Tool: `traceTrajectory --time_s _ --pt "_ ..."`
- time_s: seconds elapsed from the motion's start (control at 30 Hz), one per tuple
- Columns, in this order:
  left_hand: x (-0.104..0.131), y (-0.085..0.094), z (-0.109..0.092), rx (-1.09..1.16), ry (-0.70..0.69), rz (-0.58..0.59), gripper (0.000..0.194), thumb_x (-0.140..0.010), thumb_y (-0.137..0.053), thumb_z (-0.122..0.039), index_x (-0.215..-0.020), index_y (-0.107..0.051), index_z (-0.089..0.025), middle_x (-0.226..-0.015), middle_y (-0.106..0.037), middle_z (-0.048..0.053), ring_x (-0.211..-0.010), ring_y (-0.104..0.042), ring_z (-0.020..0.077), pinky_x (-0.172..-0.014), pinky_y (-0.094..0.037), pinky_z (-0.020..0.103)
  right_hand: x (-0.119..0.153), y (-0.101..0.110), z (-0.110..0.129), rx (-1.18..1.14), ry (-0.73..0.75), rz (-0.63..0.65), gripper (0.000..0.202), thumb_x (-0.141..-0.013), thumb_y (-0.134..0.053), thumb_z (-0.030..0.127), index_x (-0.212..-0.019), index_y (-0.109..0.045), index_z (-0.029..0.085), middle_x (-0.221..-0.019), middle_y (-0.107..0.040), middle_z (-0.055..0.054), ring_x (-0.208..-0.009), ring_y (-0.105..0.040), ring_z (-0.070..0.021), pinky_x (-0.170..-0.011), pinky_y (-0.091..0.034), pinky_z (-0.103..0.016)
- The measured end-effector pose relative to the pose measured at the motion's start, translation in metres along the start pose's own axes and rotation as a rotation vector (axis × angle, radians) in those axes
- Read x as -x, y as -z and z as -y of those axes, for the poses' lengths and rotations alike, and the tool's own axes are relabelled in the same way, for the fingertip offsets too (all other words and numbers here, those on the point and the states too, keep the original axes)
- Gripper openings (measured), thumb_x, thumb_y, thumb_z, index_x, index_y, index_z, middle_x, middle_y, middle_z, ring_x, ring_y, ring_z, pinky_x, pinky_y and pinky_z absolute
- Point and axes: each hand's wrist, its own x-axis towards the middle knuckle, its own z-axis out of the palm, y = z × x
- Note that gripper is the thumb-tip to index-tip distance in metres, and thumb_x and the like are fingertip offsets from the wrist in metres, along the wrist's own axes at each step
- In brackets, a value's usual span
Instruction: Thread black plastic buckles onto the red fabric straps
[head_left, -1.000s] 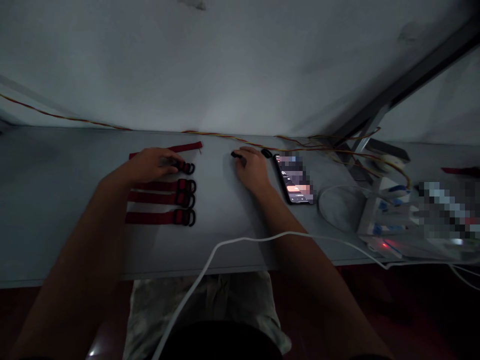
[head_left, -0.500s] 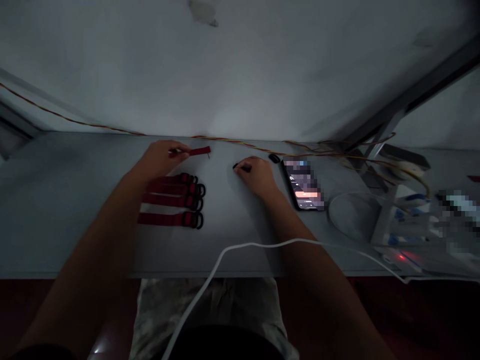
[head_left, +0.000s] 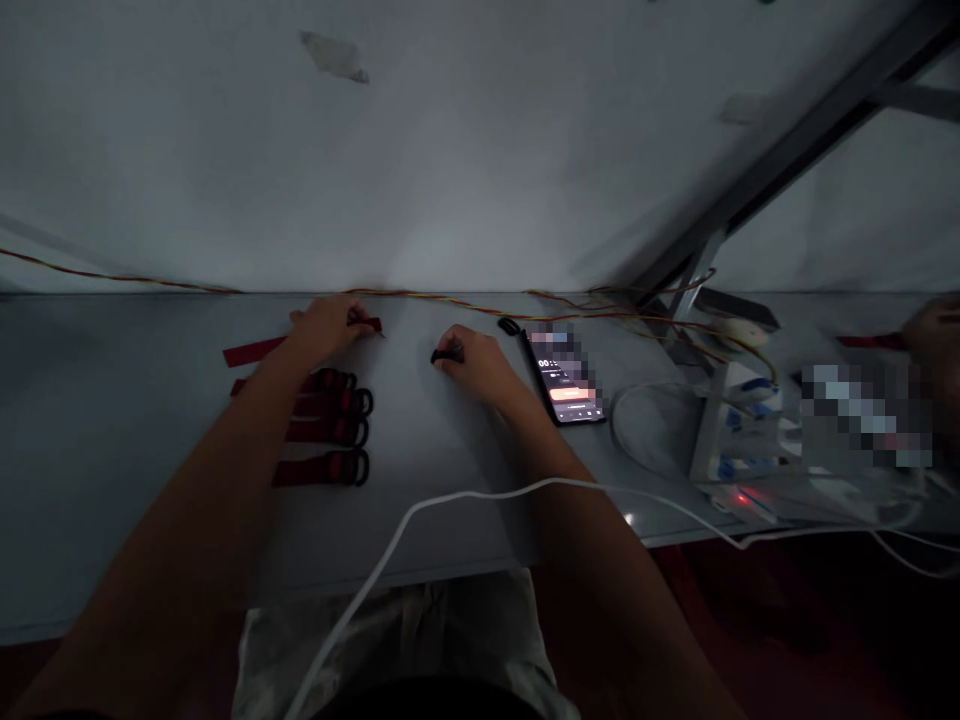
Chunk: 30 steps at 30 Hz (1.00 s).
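Note:
My left hand [head_left: 326, 330] pinches a red webbing strap [head_left: 255, 352] close to its right end. A short stub shows past the fingertips, and the long tail stretches out left behind the wrist. In my right hand [head_left: 476, 365] is a small black buckle piece [head_left: 437, 356], pinched between thumb and fingers; its full shape is hidden. The two hands are apart. Below my left hand, several red straps with black buckles and D-rings [head_left: 349, 467] lie in a row, partly covered by my forearm. A loose black ring [head_left: 509, 326] rests beyond my right hand.
A lit phone [head_left: 566, 375] lies right of my right hand. A white cable [head_left: 480, 494] crosses in front of my forearm. Twisted wires [head_left: 420, 297] run along the wall. A power strip [head_left: 731, 430] stands farther right. Another person's hand [head_left: 934, 335] is near a red strap at the right edge.
The view has turned to the right, so the table's things sit farther left. Less strap now sticks out past my left fingertips. Another person's hand has come into view.

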Motion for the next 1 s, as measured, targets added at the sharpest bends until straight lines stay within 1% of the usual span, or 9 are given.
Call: traceTrajectory --time_s 0.07,0.2,0.33,0.43,0.57,0.63,0.73,0.87,1.0 --pt "0.012 0.013 -0.018 -0.052 0.093 0.002 0.019 -0.090 -0.069 -0.043 -0.100 -0.077 -0.029 -0.096 -0.079 0.006 -0.092 -0.070 0.0307 -0.083 -0.051 0.045 0.000 0.000 0.000 -0.004 -0.003 -0.016 0.019 -0.080 -0.079 0.012 -0.096 -0.071 0.019 -0.094 -0.078 -0.004 -0.082 -0.066 -0.0177 -0.078 -0.047 -0.030" --pt "0.040 0.036 -0.046 -0.001 -0.095 -0.169 0.023 -0.097 -0.060 -0.044 -0.101 -0.078 -0.032 -0.104 -0.079 0.004 -0.097 -0.071 0.0296 -0.088 -0.051 0.045 0.000 0.000 -0.003 0.000 0.035 -0.014 0.011 -0.083 -0.078 0.015 -0.092 -0.075 0.019 -0.089 -0.078 -0.003 -0.078 -0.066 -0.0164 -0.077 -0.045 -0.029" --pt "0.066 0.047 -0.052 0.078 -0.198 -0.302 0.027 -0.100 -0.055 -0.046 -0.097 -0.076 -0.030 -0.094 -0.076 0.004 -0.087 -0.069 0.0248 -0.083 -0.052 0.039 0.000 0.002 -0.004 0.075 0.058 0.009 0.007 -0.089 -0.075 0.025 -0.089 -0.079 0.019 -0.087 -0.079 -0.004 -0.078 -0.067 -0.0179 -0.078 -0.047 -0.030" --pt "0.080 0.049 -0.053 0.127 -0.154 -0.338 0.029 -0.100 -0.055 -0.047 -0.093 -0.073 -0.026 -0.077 -0.070 0.002 -0.069 -0.062 0.0197 -0.069 -0.049 0.035 -0.001 0.005 -0.010 0.226 0.035 -0.135 0.020 -0.094 -0.071 0.032 -0.100 -0.081 0.015 -0.102 -0.080 -0.014 -0.091 -0.071 -0.0249 -0.090 -0.052 -0.037" --pt "0.086 0.049 -0.052 0.182 -0.075 -0.345 0.029 -0.099 -0.056 -0.048 -0.092 -0.073 -0.026 -0.057 -0.055 -0.003 -0.052 -0.049 0.0152 -0.057 -0.040 0.032 -0.001 0.009 -0.023 0.467 -0.031 -0.289 0.034 -0.100 -0.051 0.015 -0.120 -0.077 0.009 -0.130 -0.072 -0.025 -0.124 -0.065 -0.0348 -0.113 -0.045 -0.050" --pt "0.085 0.047 -0.051 0.172 -0.078 -0.342 0.027 -0.097 -0.059 -0.048 -0.090 -0.074 -0.027 -0.059 -0.057 -0.002 -0.053 -0.051 0.0156 -0.058 -0.040 0.033 0.000 0.009 -0.027 0.523 -0.078 -0.255 0.037 -0.098 -0.048 0.012 -0.121 -0.077 0.011 -0.134 -0.071 -0.024 -0.127 -0.064 -0.0378 -0.110 -0.046 -0.054" --pt "0.083 0.041 -0.050 0.172 -0.106 -0.329 0.028 -0.094 -0.062 -0.050 -0.084 -0.074 -0.027 -0.065 -0.065 -0.001 -0.057 -0.055 0.0171 -0.062 -0.043 0.034 -0.001 0.010 -0.028 0.469 -0.060 -0.190 0.038 -0.097 -0.046 0.010 -0.117 -0.078 0.014 -0.125 -0.075 -0.020 -0.120 -0.068 -0.0353 -0.107 -0.050 -0.050" --pt "0.082 0.036 -0.052 0.195 -0.127 -0.323 0.030 -0.094 -0.063 -0.053 -0.080 -0.073 -0.029 -0.068 -0.069 -0.001 -0.059 -0.057 0.0171 -0.063 -0.046 0.034 -0.005 0.012 -0.029 0.387 0.035 -0.217 0.034 -0.092 -0.055 0.008 -0.115 -0.079 0.012 -0.123 -0.078 -0.018 -0.119 -0.071 -0.0319 -0.112 -0.049 -0.045" --pt "0.083 0.033 -0.054 0.217 -0.147 -0.269 0.035 -0.094 -0.064 -0.058 -0.081 -0.074 -0.028 -0.071 -0.071 -0.001 -0.060 -0.059 0.0167 -0.064 -0.047 0.033 -0.005 0.013 -0.029 0.372 0.009 -0.143 0.027 -0.090 -0.061 0.010 -0.107 -0.082 0.013 -0.116 -0.080 -0.016 -0.112 -0.073 -0.0323 -0.106 -0.052 -0.044"
